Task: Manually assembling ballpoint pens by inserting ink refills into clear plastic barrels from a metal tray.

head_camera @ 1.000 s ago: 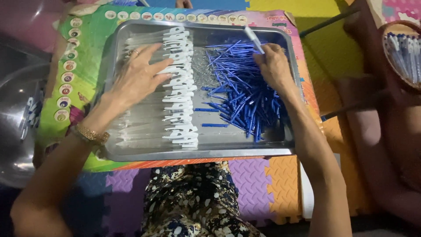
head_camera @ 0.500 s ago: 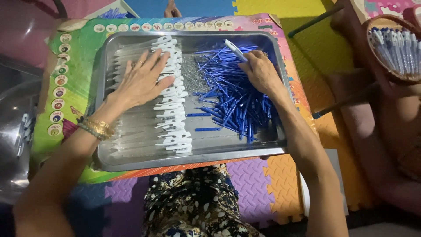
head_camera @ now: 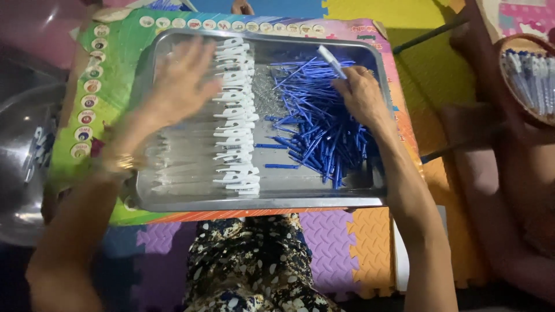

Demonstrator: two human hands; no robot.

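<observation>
Your left hand (head_camera: 179, 86) is lying open, fingers spread, over the clear pen barrels (head_camera: 191, 153) lined up crosswise in the tray (head_camera: 260, 202). Your right hand (head_camera: 361, 95) is pinching one pen (head_camera: 332, 60) above the blue refills (head_camera: 318, 130).

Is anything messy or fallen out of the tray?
Nothing has spilled out of the tray. The blue sticks lie in a jumbled heap under the right hand, while the clear tubes beside the left hand sit in a neat row. A few blue sticks have strayed toward the middle.

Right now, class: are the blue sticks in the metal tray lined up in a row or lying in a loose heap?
A loose heap: the blue sticks cross each other at many angles in the metal tray, under the right hand.
</observation>
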